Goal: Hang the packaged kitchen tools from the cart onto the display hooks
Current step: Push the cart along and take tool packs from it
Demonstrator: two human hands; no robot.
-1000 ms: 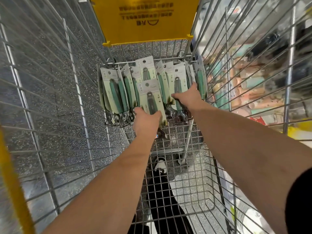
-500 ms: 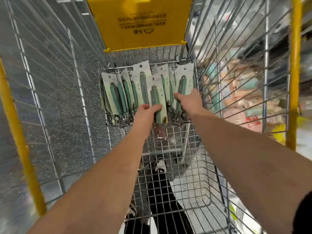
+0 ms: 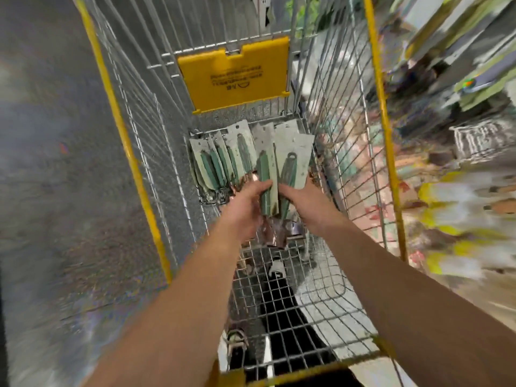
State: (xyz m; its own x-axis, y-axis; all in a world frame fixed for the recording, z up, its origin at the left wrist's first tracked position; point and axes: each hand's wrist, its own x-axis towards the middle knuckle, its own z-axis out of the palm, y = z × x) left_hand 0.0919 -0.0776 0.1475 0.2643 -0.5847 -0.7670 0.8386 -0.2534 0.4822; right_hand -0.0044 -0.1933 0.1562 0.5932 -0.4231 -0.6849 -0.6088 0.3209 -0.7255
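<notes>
Both hands, left hand (image 3: 248, 202) and right hand (image 3: 303, 202), now grasp packaged tools (image 3: 282, 169) lifted off the far row (image 3: 220, 163) in the cart (image 3: 315, 308), ready for hanging.

**Both hands on packs inside the cart**

I see my left hand (image 3: 245, 203) gripping a carded green-handled tool pack (image 3: 267, 174) and my right hand (image 3: 304, 201) holding another pack (image 3: 293, 160) just beside it. More packs (image 3: 220, 160) stand in a row against the wire cart (image 3: 173, 141), below its yellow sign (image 3: 234, 76). Blurred shelves (image 3: 452, 135) run along the right.
</notes>
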